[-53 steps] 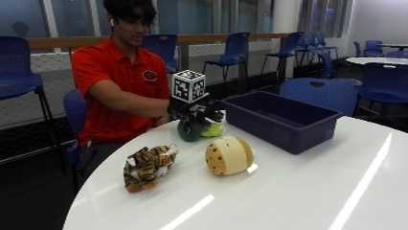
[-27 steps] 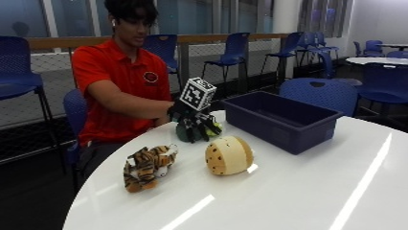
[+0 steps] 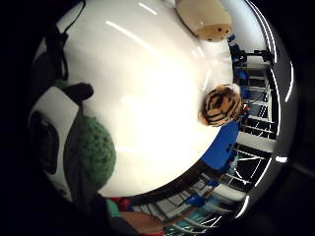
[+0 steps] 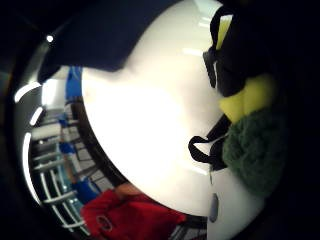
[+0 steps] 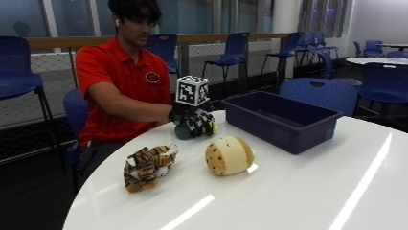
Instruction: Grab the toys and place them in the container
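Your fingers [image 5: 199,125] are curled around the green and yellow toy [image 5: 191,128] on the white bench [image 5: 287,191], beside the blue container [image 5: 280,120]. The tiger toy [image 5: 148,165] and the round beige toy [image 5: 228,155] lie nearer the bench edge.

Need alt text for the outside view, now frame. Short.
A seated person's gloved right hand grips a green-and-yellow toy on a white round table, beside a dark blue container. Nearer the camera lie a tiger toy and a tan spotted toy.
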Demonstrator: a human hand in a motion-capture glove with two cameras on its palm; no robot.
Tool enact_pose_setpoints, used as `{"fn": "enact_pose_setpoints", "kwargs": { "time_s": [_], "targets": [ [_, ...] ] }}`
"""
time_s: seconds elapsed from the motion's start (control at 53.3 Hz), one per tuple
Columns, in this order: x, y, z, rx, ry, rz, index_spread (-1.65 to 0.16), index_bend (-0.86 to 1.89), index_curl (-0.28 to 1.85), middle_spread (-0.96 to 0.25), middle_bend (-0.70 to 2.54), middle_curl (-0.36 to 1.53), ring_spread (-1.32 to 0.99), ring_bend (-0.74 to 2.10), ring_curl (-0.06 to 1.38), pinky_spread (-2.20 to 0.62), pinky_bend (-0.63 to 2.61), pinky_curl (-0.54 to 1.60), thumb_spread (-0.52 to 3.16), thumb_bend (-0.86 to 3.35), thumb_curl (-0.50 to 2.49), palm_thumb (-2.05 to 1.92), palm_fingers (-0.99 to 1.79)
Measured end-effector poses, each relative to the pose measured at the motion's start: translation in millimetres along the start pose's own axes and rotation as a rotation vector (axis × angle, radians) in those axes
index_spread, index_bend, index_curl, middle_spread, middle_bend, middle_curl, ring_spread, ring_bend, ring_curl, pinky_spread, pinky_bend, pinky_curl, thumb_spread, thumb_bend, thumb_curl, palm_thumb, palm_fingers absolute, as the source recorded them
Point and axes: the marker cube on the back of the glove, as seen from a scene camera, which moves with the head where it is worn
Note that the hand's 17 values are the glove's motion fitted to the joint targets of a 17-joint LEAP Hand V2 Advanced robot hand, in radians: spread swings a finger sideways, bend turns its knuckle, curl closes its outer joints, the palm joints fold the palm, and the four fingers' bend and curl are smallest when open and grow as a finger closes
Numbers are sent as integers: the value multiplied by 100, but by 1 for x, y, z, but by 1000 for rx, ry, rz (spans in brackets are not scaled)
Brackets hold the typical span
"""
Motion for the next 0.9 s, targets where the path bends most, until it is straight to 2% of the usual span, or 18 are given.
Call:
{"fn": "enact_pose_setpoints", "kwargs": {
  "time_s": [0.188, 0.356, 0.45, 0.544, 0.844, 0.9],
  "targets": [
    [21, -15, -18, 3, -57, 71, -42, 51, 41, -36, 46, 29, -48, 108, 51, -42, 108, 39, 91, 21, 61, 71, 100],
    [23, -39, -71, 34, -81, 95, -42, 54, 48, -42, 49, 33, -50, 107, 54, -43, 105, 41, 74, 20, 71, 73, 102],
    [6, -65, -129, 96, -66, 83, -42, 55, 51, -43, 50, 36, -50, 107, 55, -43, 104, 42, 66, 20, 76, 73, 102],
    [-10, -88, -162, 137, -41, 68, -42, 56, 55, -45, 51, 38, -51, 107, 57, -43, 105, 43, 60, 20, 80, 73, 101],
    [-81, -159, -207, 172, -109, 13, -42, 56, 67, -46, 49, 44, -53, 107, 61, -42, 107, 46, 47, 19, 92, 72, 94],
    [-92, -168, -210, 206, -111, -41, -43, 57, 70, -47, 48, 45, -53, 107, 62, -43, 108, 47, 46, 19, 94, 72, 92]
  ]
}}
